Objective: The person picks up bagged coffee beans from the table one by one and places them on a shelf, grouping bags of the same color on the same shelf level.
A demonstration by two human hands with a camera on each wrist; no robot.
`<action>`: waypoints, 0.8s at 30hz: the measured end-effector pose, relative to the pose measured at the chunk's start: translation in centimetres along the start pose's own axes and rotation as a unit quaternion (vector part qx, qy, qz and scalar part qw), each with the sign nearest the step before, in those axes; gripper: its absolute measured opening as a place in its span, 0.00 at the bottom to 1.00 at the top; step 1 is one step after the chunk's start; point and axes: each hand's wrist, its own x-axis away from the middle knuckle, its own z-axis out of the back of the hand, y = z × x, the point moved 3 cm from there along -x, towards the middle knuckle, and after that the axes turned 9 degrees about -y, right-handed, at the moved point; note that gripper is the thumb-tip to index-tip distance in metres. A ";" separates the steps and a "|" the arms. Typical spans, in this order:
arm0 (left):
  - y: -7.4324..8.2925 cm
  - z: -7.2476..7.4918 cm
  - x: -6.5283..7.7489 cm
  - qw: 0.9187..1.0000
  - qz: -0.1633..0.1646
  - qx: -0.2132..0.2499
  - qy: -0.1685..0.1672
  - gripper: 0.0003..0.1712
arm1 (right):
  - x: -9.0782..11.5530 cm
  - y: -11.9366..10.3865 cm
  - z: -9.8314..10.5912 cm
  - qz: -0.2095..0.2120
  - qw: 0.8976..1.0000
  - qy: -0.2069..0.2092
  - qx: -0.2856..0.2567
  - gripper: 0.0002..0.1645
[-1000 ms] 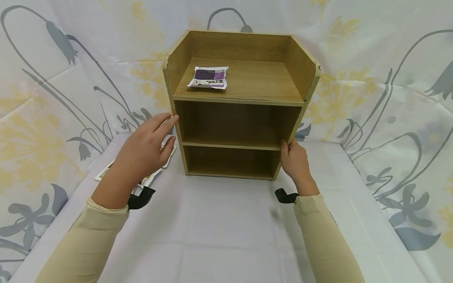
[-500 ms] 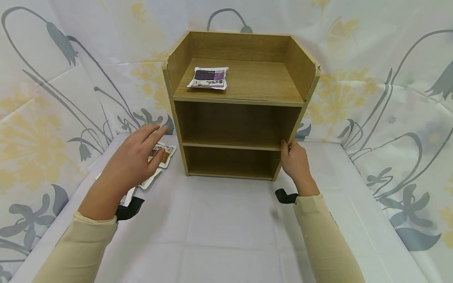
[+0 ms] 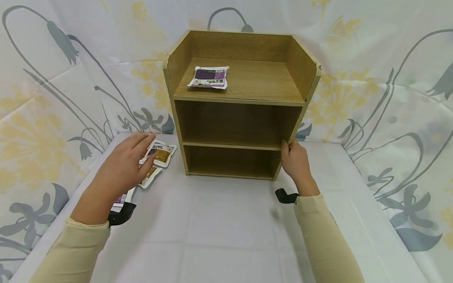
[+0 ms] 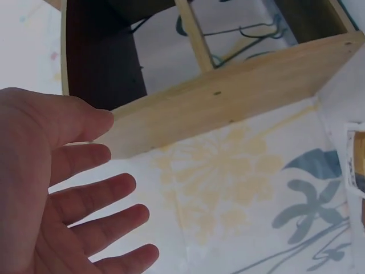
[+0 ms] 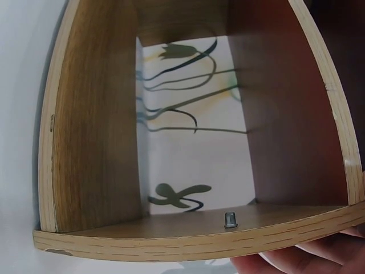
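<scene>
A small wooden shelf (image 3: 240, 100) stands at the back with several levels. On its top level lies a purple-and-white packet (image 3: 209, 77). My right hand (image 3: 295, 161) grips the shelf's right side panel near the middle board; in the right wrist view fingers (image 5: 302, 260) show at the panel's outer side. Left of the shelf, my left hand (image 3: 118, 169) is over a group of flat packets, partly covering them; contact cannot be told. Brown-and-white packets (image 3: 161, 154) and a purple-and-white one (image 3: 122, 197) show there. In the left wrist view its fingers (image 4: 114, 225) are spread, holding nothing.
A white cloth (image 3: 226, 220) covers the table. Floral fabric (image 3: 371, 70) hangs behind and on both sides. A small metal peg (image 5: 230, 220) sticks out inside the shelf's side panel.
My left hand has moved from beside the shelf's left edge down and left over the packets, uncovering some of them. The right hand and the shelf have stayed in place.
</scene>
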 end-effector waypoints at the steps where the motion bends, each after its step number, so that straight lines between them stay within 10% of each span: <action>1: -0.2 -0.1 0.2 1.000 0.010 0.001 -0.009 0.29 | 0.0 0.0 0.0 0.000 1.000 0.000 0.000 0.32; 12: -2.5 -2.3 3.1 0.974 0.162 0.014 -0.158 0.31 | 0.3 0.0 -0.8 -0.002 1.000 -0.007 0.007 0.29; 24: -4.1 -4.4 3.9 0.959 0.215 0.011 -0.184 0.32 | 0.1 -0.3 0.1 0.005 1.000 0.007 0.011 0.30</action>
